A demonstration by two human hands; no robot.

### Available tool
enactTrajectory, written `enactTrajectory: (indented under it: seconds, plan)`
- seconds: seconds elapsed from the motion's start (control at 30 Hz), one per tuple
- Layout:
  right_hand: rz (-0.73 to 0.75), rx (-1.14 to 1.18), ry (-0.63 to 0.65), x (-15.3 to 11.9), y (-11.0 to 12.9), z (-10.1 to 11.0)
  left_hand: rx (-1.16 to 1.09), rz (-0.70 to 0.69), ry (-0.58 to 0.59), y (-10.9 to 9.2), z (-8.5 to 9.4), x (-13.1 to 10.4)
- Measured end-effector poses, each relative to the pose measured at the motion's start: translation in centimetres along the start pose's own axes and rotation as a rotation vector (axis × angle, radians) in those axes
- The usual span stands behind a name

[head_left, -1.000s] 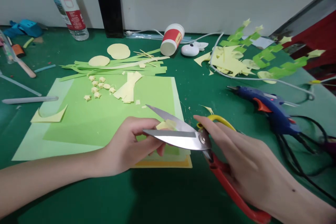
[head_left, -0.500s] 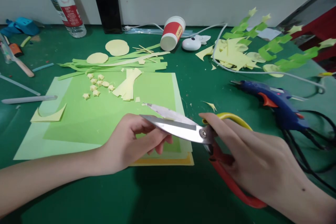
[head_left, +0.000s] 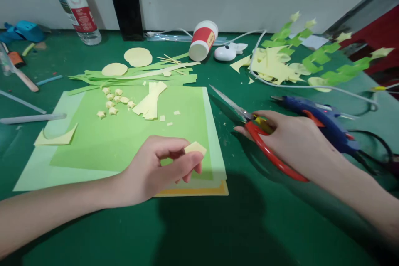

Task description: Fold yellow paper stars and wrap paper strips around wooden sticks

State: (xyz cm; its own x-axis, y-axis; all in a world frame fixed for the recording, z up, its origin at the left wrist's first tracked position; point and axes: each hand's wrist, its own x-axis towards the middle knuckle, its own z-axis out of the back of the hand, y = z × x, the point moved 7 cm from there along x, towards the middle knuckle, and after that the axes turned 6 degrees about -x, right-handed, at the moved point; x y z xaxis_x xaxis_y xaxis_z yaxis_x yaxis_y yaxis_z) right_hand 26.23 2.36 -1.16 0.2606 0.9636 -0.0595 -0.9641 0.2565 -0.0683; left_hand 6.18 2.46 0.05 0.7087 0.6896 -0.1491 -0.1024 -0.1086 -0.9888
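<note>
Between the thumb and fingers of my left hand (head_left: 168, 162) is a small folded pale yellow paper pentagon (head_left: 195, 148). That hand hovers over the stacked green paper sheets (head_left: 102, 141). Off to the right, my right hand (head_left: 280, 137) grips the scissors (head_left: 249, 118) by their red and yellow handles, low over the green table, blades closed and pointing up-left. Several tiny folded paper stars (head_left: 113, 110) lie on the sheets, beside a bundle of pale yellow paper strips (head_left: 151, 102). Small paper snippets (head_left: 176, 112) are scattered near them.
A blue glue gun (head_left: 314, 112) with a black cord lies right of my right hand. Behind are green paper strips (head_left: 137, 75), a tipped paper cup (head_left: 204, 39), a white cable, yellow paper scraps (head_left: 274, 64) and a water bottle (head_left: 76, 8). A curved paper offcut (head_left: 56, 136) lies at left.
My right hand has carried the scissors away from my left hand, to the right and down toward the table, and the blades have closed. New snippets lie on the green sheet. The left hand stays put.
</note>
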Motion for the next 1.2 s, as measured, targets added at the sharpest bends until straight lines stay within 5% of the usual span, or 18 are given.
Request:
enactTrajectory:
  seconds: [0.37,0.47,0.53,0.63,0.77,0.9,1.2]
  plan:
    - [0.112,-0.069,-0.163,0.9,-0.6,0.5,0.01,-0.033,-0.034,1.1,0.4,0.3]
    - [0.216,-0.056,-0.341,-0.9,0.3,3.0,0.006,-0.006,-0.001,1.2,0.3,0.4]
    - [0.491,0.153,-0.555,-3.4,2.4,5.5,0.011,0.021,0.039,1.1,0.0,0.4]
    - [0.817,0.458,-0.459,-5.6,5.5,6.6,0.059,0.05,0.105,1.1,-0.3,0.2]
    - [0.988,0.836,-0.21,-6.1,8.2,6.3,0.076,-0.036,0.193,0.7,-0.8,-0.1]
    - [1.039,0.956,-0.084,-5.9,9.0,5.6,0.037,-0.073,0.212,0.6,-0.8,-0.1]
    - [0.973,0.822,-0.451,-6.6,8.3,6.2,-0.023,-0.135,0.031,0.3,-0.3,0.0]
